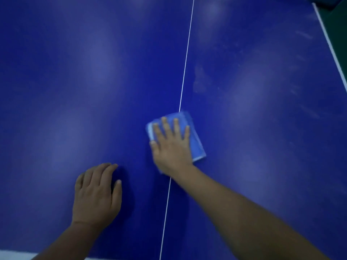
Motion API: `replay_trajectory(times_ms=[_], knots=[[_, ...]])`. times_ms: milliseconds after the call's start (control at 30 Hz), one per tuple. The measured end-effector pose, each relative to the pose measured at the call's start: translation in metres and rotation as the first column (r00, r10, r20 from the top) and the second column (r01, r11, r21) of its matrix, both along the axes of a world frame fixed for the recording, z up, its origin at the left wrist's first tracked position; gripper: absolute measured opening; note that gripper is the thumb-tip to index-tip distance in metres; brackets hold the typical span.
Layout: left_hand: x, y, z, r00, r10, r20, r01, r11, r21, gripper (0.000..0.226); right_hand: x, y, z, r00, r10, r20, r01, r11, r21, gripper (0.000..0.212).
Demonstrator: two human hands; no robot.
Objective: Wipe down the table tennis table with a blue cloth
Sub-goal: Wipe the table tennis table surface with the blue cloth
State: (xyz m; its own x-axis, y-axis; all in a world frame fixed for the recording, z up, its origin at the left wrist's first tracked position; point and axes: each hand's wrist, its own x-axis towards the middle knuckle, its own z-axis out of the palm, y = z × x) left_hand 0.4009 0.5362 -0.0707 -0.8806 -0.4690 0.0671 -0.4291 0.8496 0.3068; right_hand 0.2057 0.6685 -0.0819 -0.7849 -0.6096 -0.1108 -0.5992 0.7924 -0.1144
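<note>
Right hand [171, 145] lies flat with fingers spread on the folded blue cloth [196, 141], pressing it to the table [262, 109] astride the white centre line [185, 62], while the left hand [96, 194], holding nothing, rests nearby, probably as a brace.

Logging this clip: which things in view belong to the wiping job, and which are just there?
In the job:
- folded light-blue cloth
- dark-blue table tennis table
- right hand, pressing flat on cloth
- left hand, resting on table

Just there:
- green floor beyond the table's edge
</note>
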Motion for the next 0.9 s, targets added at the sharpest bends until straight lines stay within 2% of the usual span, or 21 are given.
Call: replay_trajectory(times_ms=[100,167,233,300,333,400,467,500,533,567,600,633,667,700,733,800,867,900], knots=[[-0.056,-0.006,0.004,0.991,0.102,-0.083,-0.101,0.995,0.016,0.048,-0.027,-0.045,-0.001,0.988,0.153,0.030,-0.152,0.988,-0.037,0.063],[-0.098,-0.007,0.005,0.984,0.140,-0.108,-0.137,0.990,0.033,0.050,-0.064,-0.042,-0.004,0.988,0.154,-0.008,-0.154,0.988,-0.020,0.061],[-0.135,-0.010,0.005,0.983,0.152,-0.103,-0.148,0.988,0.045,0.052,-0.110,-0.004,-0.008,0.999,0.018,-0.048,-0.016,0.999,0.035,0.059],[-0.158,-0.013,0.000,0.987,0.144,-0.075,-0.140,0.989,0.052,0.054,-0.156,0.063,-0.009,0.976,-0.190,-0.108,0.200,0.975,0.100,0.060],[-0.165,-0.014,-0.003,0.988,0.141,-0.056,-0.138,0.989,0.054,0.056,-0.177,0.102,-0.007,0.944,-0.306,-0.124,0.319,0.942,0.100,0.060],[-0.170,-0.014,-0.009,0.989,0.147,-0.024,-0.146,0.988,0.043,0.059,-0.205,0.160,0.003,0.833,-0.550,-0.059,0.552,0.834,0.021,0.055],[-0.170,-0.015,-0.012,0.990,0.139,-0.004,-0.139,0.990,0.029,0.060,-0.211,0.169,0.005,0.721,-0.693,0.014,0.693,0.720,-0.044,0.055],[-0.170,-0.015,-0.012,0.991,0.132,0.011,-0.132,0.991,0.027,0.061,-0.201,0.154,0.005,0.708,-0.706,-0.029,0.704,0.708,-0.054,0.055],[-0.170,-0.016,-0.011,0.992,0.126,0.028,-0.127,0.991,0.030,0.063,-0.184,0.135,0.004,0.749,-0.656,-0.094,0.652,0.755,-0.069,0.055],[-0.170,-0.016,-0.010,0.992,0.121,0.046,-0.122,0.992,0.035,0.064,-0.162,0.112,0.001,0.834,-0.535,-0.133,0.531,0.845,-0.068,0.055],[-0.170,-0.015,-0.009,0.991,0.116,0.063,-0.119,0.992,0.039,0.066,-0.136,0.092,-0.004,0.932,-0.333,-0.144,0.328,0.943,-0.056,0.055],[-0.172,-0.016,-0.008,0.991,0.112,0.076,-0.115,0.992,0.041,0.068,-0.114,0.081,-0.007,0.984,-0.112,-0.137,0.108,0.994,-0.035,0.054],[-0.173,-0.016,-0.007,0.990,0.109,0.087,-0.113,0.993,0.040,0.068,-0.108,0.078,-0.007,0.992,0.057,-0.109,-0.058,0.998,-0.006,0.054],[-0.173,-0.016,-0.006,0.990,0.105,0.099,-0.109,0.993,0.038,0.069,-0.120,0.086,-0.005,0.987,0.140,-0.080,-0.139,0.990,0.015,0.053],[-0.173,-0.016,-0.006,0.989,0.104,0.108,-0.108,0.993,0.038,0.068,-0.143,0.102,-0.005,0.991,0.104,-0.088,-0.101,0.994,0.036,0.054],[-0.174,-0.017,-0.005,0.988,0.109,0.114,-0.114,0.993,0.041,0.068,-0.195,0.144,-0.001,0.969,-0.214,-0.126,0.229,0.966,0.117,0.055],[-0.175,-0.017,-0.004,0.986,0.102,0.129,-0.108,0.993,0.043,0.067,-0.230,0.185,0.007,0.827,-0.557,-0.073,0.562,0.820,0.110,0.056],[-0.174,-0.017,-0.004,0.986,0.100,0.134,-0.107,0.993,0.043,0.068,-0.233,0.195,0.011,0.769,-0.639,-0.014,0.638,0.767,0.066,0.056]])
